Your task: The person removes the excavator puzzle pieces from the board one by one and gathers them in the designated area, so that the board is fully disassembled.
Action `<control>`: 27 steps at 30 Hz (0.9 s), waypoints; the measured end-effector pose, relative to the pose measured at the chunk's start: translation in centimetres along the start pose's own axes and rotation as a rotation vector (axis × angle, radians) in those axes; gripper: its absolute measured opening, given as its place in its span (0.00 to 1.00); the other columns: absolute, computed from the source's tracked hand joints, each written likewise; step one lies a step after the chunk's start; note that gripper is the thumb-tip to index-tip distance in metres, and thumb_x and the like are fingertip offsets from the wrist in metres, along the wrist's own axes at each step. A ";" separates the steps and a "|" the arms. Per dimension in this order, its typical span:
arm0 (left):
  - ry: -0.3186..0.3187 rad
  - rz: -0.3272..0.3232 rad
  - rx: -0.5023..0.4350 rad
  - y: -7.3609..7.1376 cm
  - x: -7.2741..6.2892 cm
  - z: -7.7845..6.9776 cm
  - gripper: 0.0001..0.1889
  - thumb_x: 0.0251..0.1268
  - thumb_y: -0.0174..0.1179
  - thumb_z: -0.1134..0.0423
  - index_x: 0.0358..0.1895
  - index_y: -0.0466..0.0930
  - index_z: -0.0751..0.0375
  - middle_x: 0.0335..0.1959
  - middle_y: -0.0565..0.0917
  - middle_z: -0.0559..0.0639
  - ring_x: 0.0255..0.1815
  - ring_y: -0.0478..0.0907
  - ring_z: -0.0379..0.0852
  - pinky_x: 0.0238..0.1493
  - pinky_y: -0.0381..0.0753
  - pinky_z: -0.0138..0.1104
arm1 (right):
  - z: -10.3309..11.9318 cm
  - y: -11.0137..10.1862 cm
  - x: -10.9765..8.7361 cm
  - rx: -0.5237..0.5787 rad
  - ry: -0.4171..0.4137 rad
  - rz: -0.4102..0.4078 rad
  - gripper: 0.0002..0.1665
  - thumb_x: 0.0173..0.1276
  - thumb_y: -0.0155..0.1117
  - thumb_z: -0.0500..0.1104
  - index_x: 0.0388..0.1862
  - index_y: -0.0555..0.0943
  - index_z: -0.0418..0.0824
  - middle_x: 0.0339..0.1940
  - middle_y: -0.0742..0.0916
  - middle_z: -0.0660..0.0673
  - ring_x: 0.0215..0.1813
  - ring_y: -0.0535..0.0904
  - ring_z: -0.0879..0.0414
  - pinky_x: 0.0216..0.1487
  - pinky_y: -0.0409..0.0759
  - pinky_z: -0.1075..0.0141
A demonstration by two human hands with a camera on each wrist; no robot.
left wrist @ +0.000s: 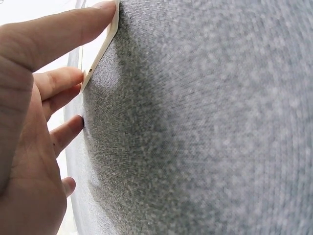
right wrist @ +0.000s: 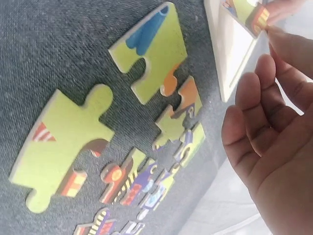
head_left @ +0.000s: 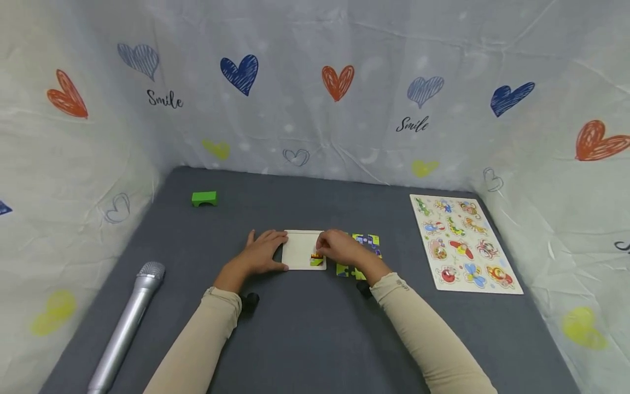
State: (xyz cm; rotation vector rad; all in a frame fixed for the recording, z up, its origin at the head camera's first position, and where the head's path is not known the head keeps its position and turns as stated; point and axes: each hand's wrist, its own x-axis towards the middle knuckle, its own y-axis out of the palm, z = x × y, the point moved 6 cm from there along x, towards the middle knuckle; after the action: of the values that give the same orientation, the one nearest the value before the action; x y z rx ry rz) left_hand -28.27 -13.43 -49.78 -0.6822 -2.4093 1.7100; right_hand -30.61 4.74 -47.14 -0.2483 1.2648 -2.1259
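Note:
A pale wooden puzzle board (head_left: 297,249) lies flat in the middle of the table. My left hand (head_left: 261,254) spreads beside its left edge; in the left wrist view the thumb (left wrist: 73,32) and a fingertip touch the board's rim. Over the board's right side, my right hand (head_left: 342,247) pinches a colourful jigsaw puzzle piece (right wrist: 257,18) between thumb and forefinger, at the lower right corner. Whether the piece lies fully down, I cannot tell. Several loose puzzle pieces (right wrist: 61,142) lie right of the board, partly hidden by the right forearm in the head view.
A green arch block (head_left: 204,198) stands at the back left. The silver microphone (head_left: 129,320) lies along the left side. On the right is a white board with animal pictures (head_left: 465,243). A printed curtain (head_left: 295,126) encloses the table's back and sides.

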 end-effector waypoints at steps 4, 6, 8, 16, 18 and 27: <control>0.009 -0.001 -0.003 0.2 -0.1 0.1 0.42 0.56 0.69 0.45 0.72 0.65 0.60 0.75 0.62 0.53 0.76 0.53 0.58 0.69 0.36 0.68 | -0.8 -0.6 -0.7 0.068 0.024 -0.016 0.05 0.71 0.61 0.41 0.36 0.81 0.42 0.32 0.84 0.50 0.29 0.74 0.59 0.32 0.73 0.66; 0.005 -0.008 0.003 0.2 -0.3 0.4 0.42 0.55 0.69 0.45 0.71 0.65 0.60 0.75 0.62 0.54 0.76 0.53 0.59 0.69 0.36 0.69 | -1.5 -1.3 -1.2 0.109 0.027 -0.024 0.05 0.72 0.60 0.41 0.37 0.81 0.41 0.33 0.84 0.49 0.30 0.76 0.58 0.33 0.74 0.65; -0.020 -0.016 0.001 0.1 -0.9 1.0 0.42 0.55 0.69 0.46 0.71 0.65 0.60 0.75 0.62 0.54 0.76 0.52 0.60 0.69 0.36 0.69 | -2.4 -2.2 -1.6 0.142 0.020 -0.016 0.06 0.72 0.59 0.41 0.39 0.82 0.41 0.34 0.85 0.48 0.30 0.77 0.56 0.33 0.74 0.65; -0.068 -0.045 -0.012 -0.9 -2.4 2.6 0.42 0.55 0.69 0.47 0.71 0.65 0.62 0.75 0.61 0.56 0.76 0.53 0.61 0.68 0.35 0.69 | -6.9 -4.7 -4.0 0.166 0.046 0.133 0.08 0.72 0.58 0.37 0.36 0.83 0.35 0.31 0.85 0.43 0.30 0.75 0.52 0.33 0.72 0.65; -0.073 -0.045 -0.004 -1.1 -2.6 2.8 0.42 0.55 0.69 0.47 0.71 0.65 0.63 0.75 0.61 0.57 0.76 0.53 0.61 0.68 0.35 0.69 | -7.4 -4.7 -4.4 0.170 0.045 0.187 0.08 0.71 0.59 0.36 0.35 0.83 0.33 0.30 0.84 0.42 0.30 0.73 0.53 0.33 0.71 0.65; -0.068 -0.042 0.003 -1.0 -2.9 3.6 0.42 0.56 0.69 0.47 0.71 0.65 0.63 0.75 0.61 0.57 0.75 0.53 0.61 0.67 0.35 0.70 | -8.0 -3.5 -4.6 0.192 0.046 0.258 0.09 0.69 0.62 0.37 0.32 0.84 0.34 0.25 0.82 0.50 0.26 0.68 0.60 0.31 0.68 0.67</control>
State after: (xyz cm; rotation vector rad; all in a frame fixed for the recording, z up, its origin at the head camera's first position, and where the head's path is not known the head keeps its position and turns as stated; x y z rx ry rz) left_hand -27.14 -18.03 -49.68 -0.5788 -2.4462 1.7480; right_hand -32.27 14.48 -47.59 0.0447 1.0469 -2.0201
